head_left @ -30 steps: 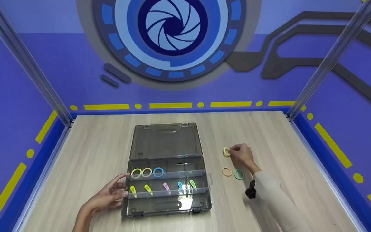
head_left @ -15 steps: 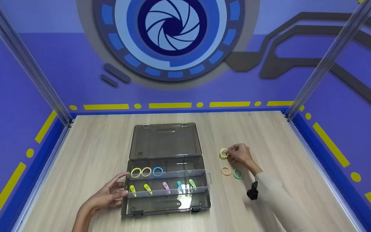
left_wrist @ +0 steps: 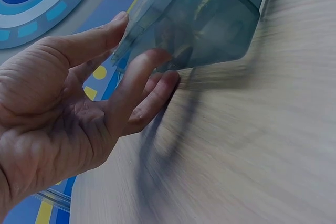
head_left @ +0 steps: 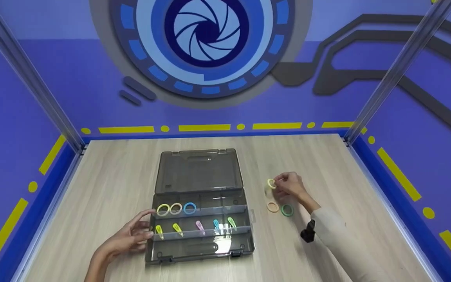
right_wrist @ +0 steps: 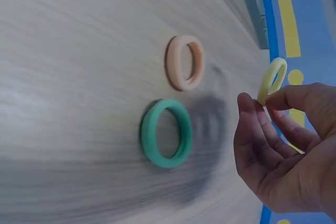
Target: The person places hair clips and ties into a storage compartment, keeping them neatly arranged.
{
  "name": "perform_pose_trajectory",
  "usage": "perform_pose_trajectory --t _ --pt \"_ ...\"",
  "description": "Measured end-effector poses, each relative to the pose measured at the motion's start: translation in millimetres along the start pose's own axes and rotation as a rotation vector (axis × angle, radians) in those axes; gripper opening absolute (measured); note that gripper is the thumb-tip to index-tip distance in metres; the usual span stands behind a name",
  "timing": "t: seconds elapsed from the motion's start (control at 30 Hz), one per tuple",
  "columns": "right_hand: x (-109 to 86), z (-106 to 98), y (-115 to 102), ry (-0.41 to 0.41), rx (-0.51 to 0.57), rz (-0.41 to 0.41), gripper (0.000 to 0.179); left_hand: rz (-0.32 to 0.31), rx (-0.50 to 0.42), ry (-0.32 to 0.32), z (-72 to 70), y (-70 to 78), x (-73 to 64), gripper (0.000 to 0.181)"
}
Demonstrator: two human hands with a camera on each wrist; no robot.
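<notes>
My right hand [head_left: 291, 185] pinches a pale yellow hair tie [right_wrist: 274, 80] between thumb and fingertips, lifted off the table. On the table below it lie a peach hair tie [right_wrist: 185, 63] and a green hair tie [right_wrist: 166, 134], apart from each other. My left hand [head_left: 125, 237] rests its fingertips against the left side of a smoky clear compartment box [head_left: 200, 256], its fingers loosely bent. Standing in the box's back row are a yellow hair tie [head_left: 163, 204], a beige hair tie [head_left: 176, 204] and a blue hair tie [head_left: 190, 203].
Several hair clips in yellow, pink, blue and green, such as the pink clip [head_left: 199, 226], sit along the box's front divider. The box lid [head_left: 200, 170] is folded back flat. Blue walls and metal posts [head_left: 395, 74] bound the wooden table [head_left: 319, 156].
My right hand has raised the pale yellow hair tie off the tabletop and shifted slightly left. The left hand keeps its place at the box, and the whole view has drifted a little.
</notes>
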State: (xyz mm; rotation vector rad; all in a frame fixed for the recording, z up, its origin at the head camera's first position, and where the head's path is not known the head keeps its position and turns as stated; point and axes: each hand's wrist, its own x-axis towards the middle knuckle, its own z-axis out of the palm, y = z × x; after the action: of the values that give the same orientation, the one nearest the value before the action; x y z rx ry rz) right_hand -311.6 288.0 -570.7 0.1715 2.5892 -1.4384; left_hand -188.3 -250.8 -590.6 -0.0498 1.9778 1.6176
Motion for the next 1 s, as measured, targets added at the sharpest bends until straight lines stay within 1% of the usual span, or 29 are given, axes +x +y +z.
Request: perform_pose_trajectory --t 0.07,0.2,0.4,0.53,0.73,1.0 --pt "-2.1 0.5 -5.4 -0.022 0.012 -0.004 0.019 -0.007 0.007 0.006 -0.1 -0.3 -0.9 0.082" --pt "-4.2 2.4 -15.8 -0.039 0.036 -0.008 0.019 -0.002 0.010 0.004 -0.3 -0.6 -1.8 0.081" --pt "-6.0 6.8 -26.9 -0.075 0.061 -0.023 0.019 -0.014 0.015 0.012 1.1 -0.3 -1.3 0.082" --pt "-7.9 11.9 -34.9 -0.103 0.089 -0.031 0.018 -0.010 0.019 0.009 1.2 -0.5 -0.9 0.081" --pt "-10.2 24.6 -48.1 -0.138 0.101 -0.073 0.017 -0.014 0.019 0.018 1.3 -0.6 -1.6 0.082" --pt "-15.5 47.7 -68.5 -0.181 0.105 -0.126 0.016 0.007 0.007 -0.003 1.2 -1.0 -2.1 0.080"
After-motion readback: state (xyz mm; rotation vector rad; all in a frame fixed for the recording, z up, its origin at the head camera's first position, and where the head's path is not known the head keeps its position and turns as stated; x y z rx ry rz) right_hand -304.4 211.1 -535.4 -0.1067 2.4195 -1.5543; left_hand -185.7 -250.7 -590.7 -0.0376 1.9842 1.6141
